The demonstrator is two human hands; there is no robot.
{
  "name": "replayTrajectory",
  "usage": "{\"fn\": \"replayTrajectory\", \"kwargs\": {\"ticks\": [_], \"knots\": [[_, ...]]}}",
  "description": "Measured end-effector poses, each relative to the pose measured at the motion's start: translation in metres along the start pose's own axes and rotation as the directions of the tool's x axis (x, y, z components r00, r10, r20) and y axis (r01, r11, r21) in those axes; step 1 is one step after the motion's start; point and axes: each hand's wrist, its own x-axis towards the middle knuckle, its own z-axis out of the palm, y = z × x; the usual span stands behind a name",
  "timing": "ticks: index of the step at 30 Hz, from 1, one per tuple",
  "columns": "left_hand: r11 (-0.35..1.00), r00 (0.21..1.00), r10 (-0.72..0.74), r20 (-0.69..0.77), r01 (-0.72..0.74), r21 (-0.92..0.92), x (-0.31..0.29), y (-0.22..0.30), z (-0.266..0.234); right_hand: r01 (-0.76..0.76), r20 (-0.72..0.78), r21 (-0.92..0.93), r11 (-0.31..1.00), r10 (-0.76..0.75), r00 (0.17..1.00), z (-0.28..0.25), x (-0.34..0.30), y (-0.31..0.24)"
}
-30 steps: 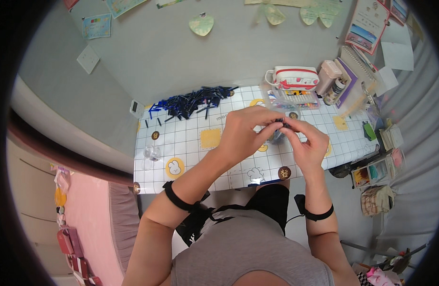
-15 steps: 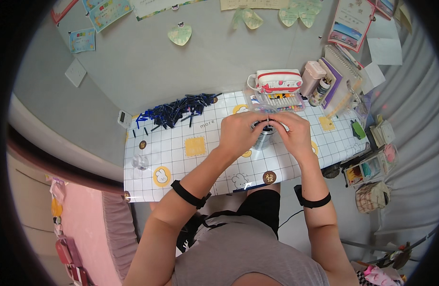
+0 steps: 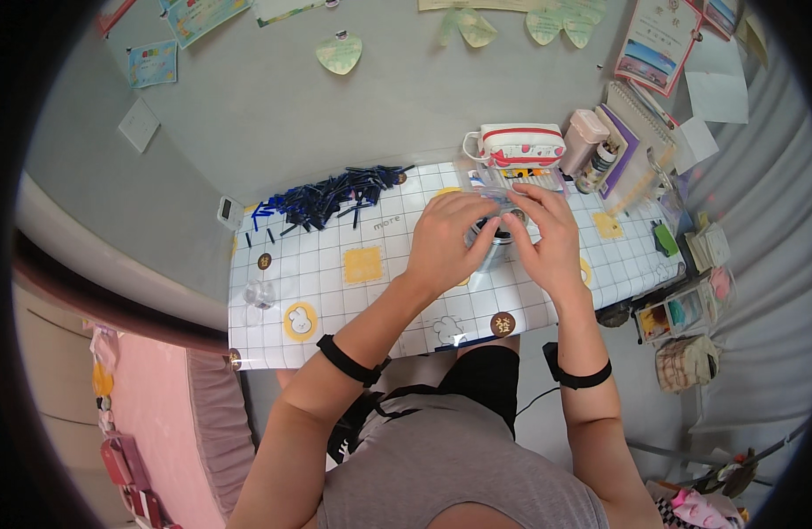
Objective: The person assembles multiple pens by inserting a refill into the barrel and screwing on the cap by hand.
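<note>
A clear jar (image 3: 491, 257) with dark contents stands on the table, between my two hands. My left hand (image 3: 450, 238) arches over the jar's left side, its thumb reaching across the rim and apart from its index finger. On the other side, my right hand (image 3: 551, 238) is open, with thumb and fingers spread above the rim. My fingers partly hide the jar's mouth, and I cannot make out any small piece between them. Farther left lies a heap of dark blue ink cartridges (image 3: 326, 201), with a few loose ones at its left end.
Behind my hands, a white and red pencil case (image 3: 520, 145) sits on a clear tray of markers. A pink container (image 3: 584, 141), a small bottle (image 3: 597, 167) and notebooks stand at the back right. A small clear container (image 3: 259, 294) is at the table's left; a white digital timer (image 3: 230, 212) leans on the wall.
My fingertips were pinched together over the jar's mouth; now they have parted, and the right hand's fingers have spread. The view has shifted slightly.
</note>
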Motion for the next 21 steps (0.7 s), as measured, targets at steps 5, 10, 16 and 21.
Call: {"fn": "replayTrajectory", "kwargs": {"ticks": [5,10,16,21], "knots": [[0.998,0.998,-0.061,-0.028,0.062,0.029,-0.010,-0.004,-0.026,0.042,-0.015,0.092,0.995,-0.041,0.999,0.017,0.004,-0.029],[0.984,0.986,-0.152,-0.065,0.158,0.085,-0.039,-0.029,-0.060,0.089,-0.003,0.198,0.976,-0.091,0.996,0.052,0.005,-0.071],[0.926,0.954,-0.299,-0.025,0.296,0.234,-0.092,-0.086,-0.106,0.037,0.312,0.229,0.973,-0.109,0.944,0.106,0.008,-0.106],[0.658,0.840,-0.543,-0.018,0.439,0.612,-0.137,-0.145,-0.122,-0.131,0.674,0.144,0.981,0.000,0.738,0.185,0.017,-0.094]]}}
